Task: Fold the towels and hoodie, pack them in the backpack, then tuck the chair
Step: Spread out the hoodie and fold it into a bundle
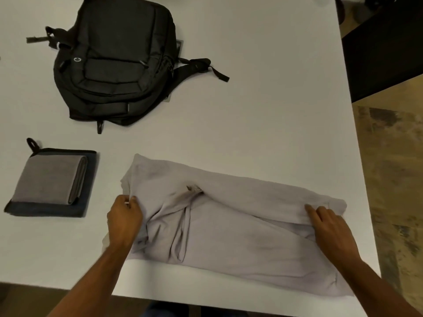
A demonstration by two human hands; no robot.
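A pale grey hoodie (240, 227) lies partly folded along the near edge of the white table (263, 110), its drawstrings showing near the middle. My left hand (124, 217) pinches the hoodie's left edge. My right hand (328, 227) grips a fold at its right end, fingers curled over the cloth. At the left, a folded grey towel (49, 180) rests on a folded dark blue towel (45, 208) with a hanging loop. The black backpack (116, 60) lies flat at the far left, zipped shut, straps spread out.
The table's right edge runs close to the hoodie's right end, with patterned floor (393, 179) beyond. A dark piece of furniture (384, 49) stands at the upper right. Bare table lies between backpack and hoodie.
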